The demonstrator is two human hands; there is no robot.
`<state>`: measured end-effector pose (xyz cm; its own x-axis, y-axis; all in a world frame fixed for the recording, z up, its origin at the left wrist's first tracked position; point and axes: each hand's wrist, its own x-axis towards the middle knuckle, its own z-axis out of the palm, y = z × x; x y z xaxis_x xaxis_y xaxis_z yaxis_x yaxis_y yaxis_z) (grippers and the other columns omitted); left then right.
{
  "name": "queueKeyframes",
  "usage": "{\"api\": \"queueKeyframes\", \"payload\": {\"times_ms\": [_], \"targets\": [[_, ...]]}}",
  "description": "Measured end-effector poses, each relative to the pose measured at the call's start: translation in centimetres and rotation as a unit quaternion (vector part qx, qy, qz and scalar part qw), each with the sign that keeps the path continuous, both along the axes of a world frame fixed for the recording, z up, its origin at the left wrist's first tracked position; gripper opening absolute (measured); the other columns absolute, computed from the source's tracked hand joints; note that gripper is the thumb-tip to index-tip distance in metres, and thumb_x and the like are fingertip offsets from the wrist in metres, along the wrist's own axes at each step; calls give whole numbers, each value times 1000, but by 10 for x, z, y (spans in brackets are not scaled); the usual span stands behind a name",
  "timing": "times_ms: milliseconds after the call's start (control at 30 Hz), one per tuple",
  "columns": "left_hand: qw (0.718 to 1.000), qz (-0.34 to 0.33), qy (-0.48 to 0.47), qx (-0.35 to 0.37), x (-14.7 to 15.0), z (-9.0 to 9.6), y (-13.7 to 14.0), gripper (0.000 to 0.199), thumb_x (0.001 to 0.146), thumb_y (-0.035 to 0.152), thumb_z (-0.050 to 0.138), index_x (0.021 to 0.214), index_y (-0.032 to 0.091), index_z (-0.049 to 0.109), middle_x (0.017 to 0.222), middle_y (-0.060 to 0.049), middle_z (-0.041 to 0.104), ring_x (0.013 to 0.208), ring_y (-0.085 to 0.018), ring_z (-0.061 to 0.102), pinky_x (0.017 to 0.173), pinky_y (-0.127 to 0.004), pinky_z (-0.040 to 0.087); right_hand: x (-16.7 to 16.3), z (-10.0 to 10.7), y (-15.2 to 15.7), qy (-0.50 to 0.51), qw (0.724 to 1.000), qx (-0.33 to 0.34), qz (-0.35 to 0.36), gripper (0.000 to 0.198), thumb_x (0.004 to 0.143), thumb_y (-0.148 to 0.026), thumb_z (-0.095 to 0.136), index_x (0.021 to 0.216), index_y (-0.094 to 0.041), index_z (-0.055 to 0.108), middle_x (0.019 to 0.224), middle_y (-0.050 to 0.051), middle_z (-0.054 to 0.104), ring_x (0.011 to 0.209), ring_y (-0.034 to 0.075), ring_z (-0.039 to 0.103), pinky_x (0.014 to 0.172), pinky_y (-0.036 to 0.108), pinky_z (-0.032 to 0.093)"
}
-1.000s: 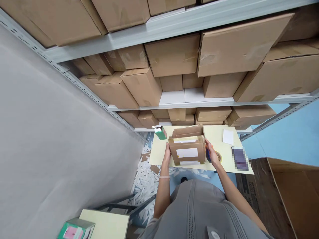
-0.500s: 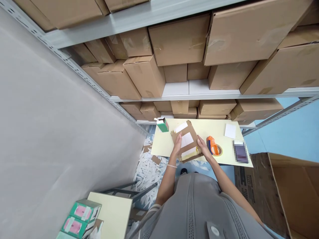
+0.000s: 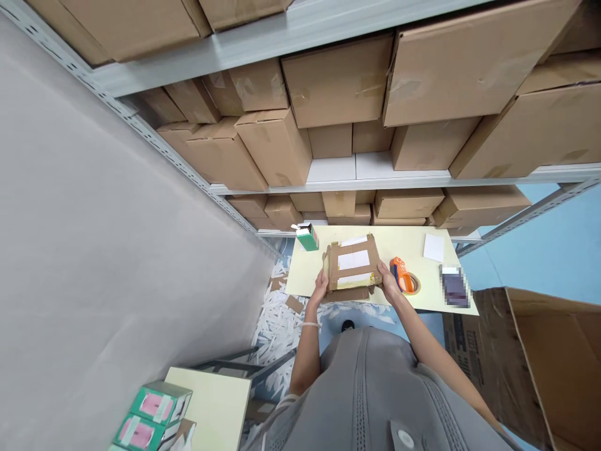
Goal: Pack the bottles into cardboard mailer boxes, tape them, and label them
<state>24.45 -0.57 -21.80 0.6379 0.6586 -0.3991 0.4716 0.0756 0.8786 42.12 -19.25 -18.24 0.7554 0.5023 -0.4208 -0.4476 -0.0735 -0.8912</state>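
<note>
Between my two hands is a flat cardboard box [image 3: 357, 270] with white labels and yellowish tape on its top face. My left hand [image 3: 320, 287] grips its left side, and my right hand [image 3: 387, 282] holds the lower right corner. Below its near edge another brown cardboard edge [image 3: 347, 294] shows; I cannot tell whether it belongs to the same box. Just right of my right hand, an orange and blue tape dispenser [image 3: 402, 277] with a roll of tape lies on the pale yellow table [image 3: 425, 297].
An open green carton [image 3: 307, 238] stands at the table's back left. A white paper [image 3: 434, 247] and a blurred dark item [image 3: 454, 287] lie at right. Shelves of cardboard boxes [image 3: 338, 81] rise behind. Shredded paper [image 3: 277, 319] covers the floor; a large open box [image 3: 558, 357] stands right.
The flat box has turned so its near edge lies roughly level. My left hand has moved from its top face down to its left side; my right hand has slid lower.
</note>
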Motion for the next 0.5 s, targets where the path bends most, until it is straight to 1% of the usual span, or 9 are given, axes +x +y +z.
{"api": "queueKeyframes", "payload": {"times_ms": [67, 133, 200, 233, 267, 333, 400, 467, 500], "targets": [[997, -69, -38, -22, -18, -5, -4, 82, 88, 54, 59, 154, 19, 28, 161, -16, 28, 148, -29, 30, 120, -41, 30, 1, 2, 0, 35, 999, -4, -11, 58, 81, -55, 55, 133, -30, 53, 107, 1, 73, 86, 22, 70, 62, 31, 57], [989, -126, -78, -4, -27, -10, -9, 102, 73, 52, 77, 155, 22, 24, 162, -14, 25, 149, -31, 27, 121, -41, 28, 4, 6, 0, 60, 998, 1, -27, 50, 82, -50, 55, 128, -31, 56, 101, 0, 74, 80, 20, 69, 57, 29, 55], [983, -147, -105, 32, -28, -14, -11, 112, 63, 47, 85, 155, 24, 25, 162, -13, 24, 150, -32, 22, 123, -42, 23, 9, 11, 0, 82, 995, 4, -49, 41, 83, -46, 55, 120, -30, 60, 96, 0, 74, 76, 19, 69, 56, 28, 54], [982, -142, -112, 47, -26, -16, -12, 112, 62, 47, 85, 154, 23, 26, 162, -13, 24, 150, -32, 21, 123, -43, 22, 11, 13, 0, 91, 994, 2, -60, 36, 84, -45, 55, 116, -30, 61, 95, 0, 74, 75, 18, 69, 56, 28, 55], [983, -129, -116, 55, -23, -17, -11, 109, 66, 47, 83, 155, 22, 25, 162, -14, 24, 150, -31, 22, 123, -44, 22, 14, 15, 0, 97, 993, -4, -71, 33, 85, -46, 54, 112, -30, 62, 95, 0, 74, 75, 18, 68, 56, 28, 55], [987, -100, -114, 51, -17, -17, -9, 95, 80, 49, 70, 155, 19, 20, 160, -17, 27, 149, -29, 27, 121, -45, 26, 19, 19, 0, 89, 992, -17, -88, 33, 87, -51, 52, 108, -29, 63, 98, 0, 74, 81, 18, 69, 59, 28, 56], [992, -71, -101, 37, -11, -12, -6, 76, 94, 48, 50, 156, 19, 18, 155, -19, 37, 142, -26, 40, 117, -45, 32, 24, 22, -3, 47, 995, -22, -91, 41, 86, -60, 50, 107, -28, 64, 106, 2, 74, 92, 20, 68, 64, 29, 57], [994, -58, -85, 37, -6, -3, -3, 65, 99, 47, 38, 155, 19, 20, 149, -19, 47, 132, -24, 52, 113, -44, 37, 26, 26, -6, -16, 997, -24, -69, 51, 85, -67, 48, 111, -27, 65, 117, 5, 71, 105, 23, 66, 71, 30, 58], [994, -64, -80, 42, -3, 3, -2, 64, 99, 47, 38, 155, 20, 23, 147, -18, 49, 130, -24, 54, 112, -44, 39, 27, 29, -7, -48, 997, -28, -49, 54, 85, -69, 47, 114, -27, 65, 122, 6, 69, 111, 25, 64, 75, 31, 58]]}}
